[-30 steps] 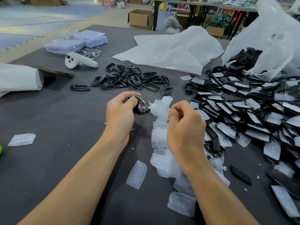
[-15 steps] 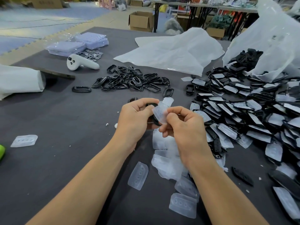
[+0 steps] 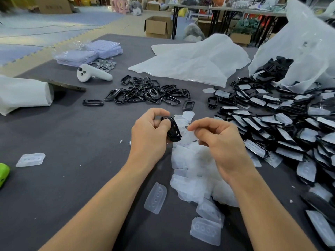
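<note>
The left hand (image 3: 150,134) grips the glossy black oval plastic shell (image 3: 173,131) above the dark grey table (image 3: 81,133), long axis running away from the person, just left of the right hand (image 3: 219,142), whose curled fingertips may pinch something, though I cannot tell.

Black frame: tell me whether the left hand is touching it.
Touching. The head view shows the left hand holding the black frame above the table, with its thumb and fingers curled round the frame's upper end.
</note>
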`<move>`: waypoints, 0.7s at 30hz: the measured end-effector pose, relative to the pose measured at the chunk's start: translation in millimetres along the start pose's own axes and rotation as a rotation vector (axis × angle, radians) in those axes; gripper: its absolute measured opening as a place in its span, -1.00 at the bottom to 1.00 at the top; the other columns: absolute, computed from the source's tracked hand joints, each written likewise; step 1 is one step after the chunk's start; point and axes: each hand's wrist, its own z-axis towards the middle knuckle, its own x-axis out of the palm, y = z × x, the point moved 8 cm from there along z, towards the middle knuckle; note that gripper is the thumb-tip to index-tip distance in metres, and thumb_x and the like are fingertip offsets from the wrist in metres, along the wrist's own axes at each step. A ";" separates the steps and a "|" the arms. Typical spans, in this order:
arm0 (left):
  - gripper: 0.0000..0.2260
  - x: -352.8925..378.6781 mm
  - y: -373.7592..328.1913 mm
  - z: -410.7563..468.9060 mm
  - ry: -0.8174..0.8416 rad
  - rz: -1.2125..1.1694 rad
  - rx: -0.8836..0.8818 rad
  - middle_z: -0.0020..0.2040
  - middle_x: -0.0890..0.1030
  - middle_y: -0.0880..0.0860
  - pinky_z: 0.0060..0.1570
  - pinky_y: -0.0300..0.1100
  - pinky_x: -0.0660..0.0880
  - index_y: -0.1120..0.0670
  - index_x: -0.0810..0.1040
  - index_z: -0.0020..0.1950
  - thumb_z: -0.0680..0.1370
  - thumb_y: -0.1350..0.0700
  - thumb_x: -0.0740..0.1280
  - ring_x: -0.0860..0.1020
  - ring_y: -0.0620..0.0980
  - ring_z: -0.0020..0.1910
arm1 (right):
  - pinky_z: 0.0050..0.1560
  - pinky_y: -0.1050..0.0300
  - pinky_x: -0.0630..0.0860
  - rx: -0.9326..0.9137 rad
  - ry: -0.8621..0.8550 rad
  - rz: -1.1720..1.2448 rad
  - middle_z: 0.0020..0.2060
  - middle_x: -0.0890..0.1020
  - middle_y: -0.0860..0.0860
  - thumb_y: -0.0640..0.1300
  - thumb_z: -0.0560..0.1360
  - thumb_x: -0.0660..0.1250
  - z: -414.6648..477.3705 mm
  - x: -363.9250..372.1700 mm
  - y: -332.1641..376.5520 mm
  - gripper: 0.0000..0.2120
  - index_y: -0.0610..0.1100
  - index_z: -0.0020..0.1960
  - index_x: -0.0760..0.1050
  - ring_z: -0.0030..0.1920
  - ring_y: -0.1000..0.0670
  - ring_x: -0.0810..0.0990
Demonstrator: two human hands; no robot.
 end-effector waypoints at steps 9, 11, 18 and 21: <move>-0.84 13.2 -0.6 -6.5 0.170 -0.068 -0.068 -0.27 0.66 0.32 -0.30 -0.04 0.49 -0.08 0.76 -0.11 0.50 0.20 0.47 0.46 0.04 -0.35 | -0.38 0.16 0.56 -0.017 0.020 -0.160 -0.40 0.70 -0.04 -0.29 0.42 0.55 -6.2 6.0 -1.5 -0.82 -0.02 -0.20 0.70 -0.43 -0.02 0.65; -0.82 17.3 -1.0 -8.1 0.205 -0.083 -0.078 -0.28 0.68 0.27 -0.25 0.05 0.57 -0.05 0.77 -0.10 0.51 0.23 0.47 0.50 0.04 -0.33 | -0.38 0.24 0.53 -0.047 -0.004 -0.226 -0.42 0.69 0.02 -0.23 0.41 0.59 -6.0 3.6 0.6 -0.82 0.03 -0.25 0.71 -0.45 0.05 0.63; -0.82 27.3 -2.2 -12.4 0.336 -0.047 -0.051 -0.09 0.78 0.05 -0.07 -0.11 0.62 0.05 0.78 0.04 0.64 0.20 0.38 0.70 -0.01 -0.09 | -0.19 0.22 0.61 -0.218 -0.054 -0.481 -0.34 0.70 0.23 -0.23 0.41 0.58 -9.5 6.1 8.3 -0.81 0.07 -0.16 0.72 -0.30 0.14 0.68; -0.76 29.1 -4.8 -15.8 0.388 -0.077 -0.070 -0.10 0.77 0.06 -0.27 -0.24 0.56 0.02 0.79 0.02 0.67 0.20 0.32 0.69 -0.03 -0.18 | -0.17 0.23 0.60 -0.262 -0.073 -0.495 -0.29 0.70 0.26 -0.23 0.43 0.56 -10.0 5.2 8.7 -0.80 0.07 -0.10 0.73 -0.26 0.16 0.69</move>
